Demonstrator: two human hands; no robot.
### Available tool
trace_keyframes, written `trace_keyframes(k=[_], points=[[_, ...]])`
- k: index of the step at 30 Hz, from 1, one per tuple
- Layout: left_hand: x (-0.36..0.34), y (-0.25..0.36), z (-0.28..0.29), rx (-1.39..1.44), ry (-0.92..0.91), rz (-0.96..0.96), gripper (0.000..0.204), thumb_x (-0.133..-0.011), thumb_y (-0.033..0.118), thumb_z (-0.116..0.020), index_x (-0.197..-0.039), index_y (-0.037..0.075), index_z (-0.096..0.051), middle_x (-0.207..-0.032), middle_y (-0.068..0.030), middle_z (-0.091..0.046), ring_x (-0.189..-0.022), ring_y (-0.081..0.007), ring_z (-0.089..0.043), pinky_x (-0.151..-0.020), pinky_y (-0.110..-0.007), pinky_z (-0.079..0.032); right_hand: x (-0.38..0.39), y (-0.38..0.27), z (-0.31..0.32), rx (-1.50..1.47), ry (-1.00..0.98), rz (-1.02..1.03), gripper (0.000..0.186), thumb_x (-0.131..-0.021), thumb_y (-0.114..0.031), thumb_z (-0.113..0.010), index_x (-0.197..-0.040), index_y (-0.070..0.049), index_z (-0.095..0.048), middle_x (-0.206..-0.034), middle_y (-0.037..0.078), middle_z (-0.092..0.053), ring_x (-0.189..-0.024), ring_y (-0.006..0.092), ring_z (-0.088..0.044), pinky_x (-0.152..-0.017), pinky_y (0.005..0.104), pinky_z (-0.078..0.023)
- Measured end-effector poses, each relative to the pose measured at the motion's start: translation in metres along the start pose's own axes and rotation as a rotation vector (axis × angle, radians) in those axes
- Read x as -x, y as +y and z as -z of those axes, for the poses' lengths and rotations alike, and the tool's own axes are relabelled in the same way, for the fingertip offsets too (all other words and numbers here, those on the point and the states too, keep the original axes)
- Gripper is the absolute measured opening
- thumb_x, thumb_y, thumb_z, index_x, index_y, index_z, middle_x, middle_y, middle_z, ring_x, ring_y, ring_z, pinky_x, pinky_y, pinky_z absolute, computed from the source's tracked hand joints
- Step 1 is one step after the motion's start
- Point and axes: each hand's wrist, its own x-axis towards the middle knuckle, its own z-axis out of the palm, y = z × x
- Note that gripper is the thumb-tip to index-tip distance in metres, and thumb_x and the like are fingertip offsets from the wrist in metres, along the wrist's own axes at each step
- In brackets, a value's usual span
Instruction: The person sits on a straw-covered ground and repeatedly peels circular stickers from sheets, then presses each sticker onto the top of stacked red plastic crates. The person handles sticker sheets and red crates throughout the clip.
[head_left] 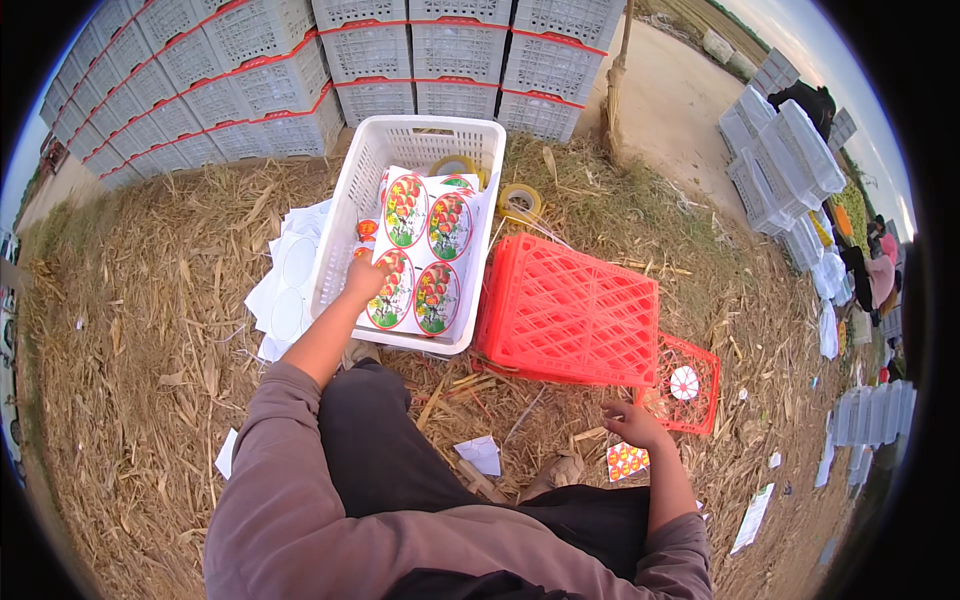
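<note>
Seated on straw-strewn ground (130,330), reaching with both arms. Left hand (365,278) stretched forward into a white crate (345,215), fingers curled down on the lower left sticker of a sticker sheet (425,255); whether pinching the sticker's edge or only pressing on it cannot be told. Sheet of four oval stickers, red-rimmed with fruit pictures on green, lying face up across the middle of the white crate, propped over other things inside. Two rolls of yellow tape (520,200) at the crate's far right corner, one inside, one just outside on the straw. Peeled backing sheets (290,275), white with empty oval outlines, piled on the straw just beside the crate's left wall.

Right hand (632,422) low at the right, fingers bent and resting near the corner of a red crate (570,310) turned on its side; nothing seen gripped in it, though the fingertips are partly hidden. A single round white sticker (684,382) fixed to the crate's red mesh end, just beyond the hand. A small loose sticker sheet (627,461) on the straw just below the hand.

Stacked white crates with red rims (360,60) walling the background; more stacks (780,160) at the right near other workers.
</note>
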Motion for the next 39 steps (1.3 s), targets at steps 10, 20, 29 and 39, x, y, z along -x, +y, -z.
trace_keyframes(k=[10,20,29,39], points=[[0.129,0.26,0.197,0.401,0.54,-0.56,0.028,-0.104,0.011,-0.071,-0.127,-0.004,-0.071,-0.118,-0.0092,-0.077,-0.101,-0.0137,-0.071,-0.091,-0.031,-0.057,0.004,-0.008,0.012,-0.071,0.028,0.099,0.055,-0.096,-0.022,-0.071,-0.149,-0.013,-0.061,-0.13,0.015,-0.075,-0.118,0.0277,-0.072,-0.1,0.0399,-0.057],[0.246,0.283,0.006,0.739,-0.825,-0.418,0.025,-0.103,0.012,-0.071,-0.126,0.003,-0.072,-0.114,-0.0021,-0.075,-0.103,-0.0116,-0.068,-0.09,-0.031,-0.056,0.022,-0.013,0.015,-0.962,0.134,0.421,0.065,-0.099,-0.032,-0.071,-0.155,-0.006,-0.051,-0.146,0.013,-0.065,-0.123,0.0248,-0.068,-0.098,0.0403,-0.059],[0.235,0.222,-0.082,0.43,-1.137,-0.137,0.03,-0.098,0.017,-0.077,-0.125,0.004,-0.072,-0.117,-0.0042,-0.075,-0.105,-0.0132,-0.069,-0.095,-0.032,-0.055,0.053,-0.02,0.037,-1.823,0.19,0.824,0.065,-0.111,-0.05,-0.038,-0.154,-0.002,-0.048,-0.155,0.018,-0.056,-0.138,0.0347,-0.058,-0.115,0.0534,-0.049],[0.253,0.222,-0.097,0.349,-1.131,0.004,0.034,-0.099,0.018,-0.077,-0.128,0.002,-0.072,-0.115,-0.0059,-0.077,-0.102,-0.0124,-0.07,-0.092,-0.032,-0.055,0.042,-0.021,0.063,-1.364,1.134,0.269,0.041,-0.102,-0.005,-0.055,-0.142,0.001,-0.054,-0.139,0.011,-0.061,-0.12,0.0256,-0.065,-0.106,0.0396,-0.052]])
